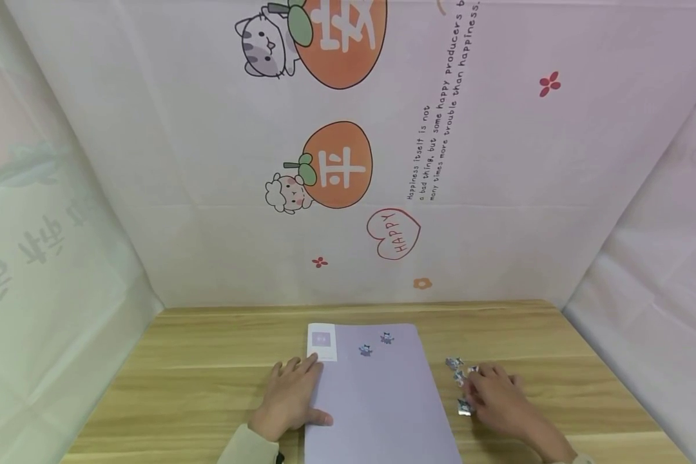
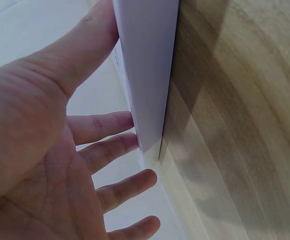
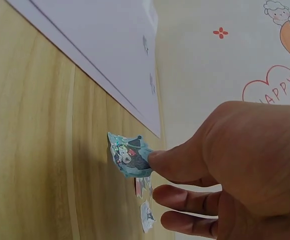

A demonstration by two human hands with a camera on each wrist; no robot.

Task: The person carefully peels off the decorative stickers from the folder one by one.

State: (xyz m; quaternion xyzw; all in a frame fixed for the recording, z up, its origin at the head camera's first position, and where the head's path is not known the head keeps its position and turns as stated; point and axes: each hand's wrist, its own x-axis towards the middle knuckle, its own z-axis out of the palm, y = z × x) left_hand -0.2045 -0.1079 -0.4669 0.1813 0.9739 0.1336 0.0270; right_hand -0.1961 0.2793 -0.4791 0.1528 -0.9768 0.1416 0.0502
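On the wooden table (image 1: 209,386), the left hand (image 1: 290,394) rested, spread, on a purple folder (image 1: 377,406); to the folder's right, the right hand (image 1: 497,399) pinched a shiny sticker (image 3: 127,156) near other stickers (image 1: 455,363).

The head view's lower edge crops the lilac folder (image 1: 383,403) and left sleeve (image 1: 246,447).

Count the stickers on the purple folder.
2 on the purple folder: one sticker right of the white label, another sticker nearer the far right corner. More may lie out of frame.
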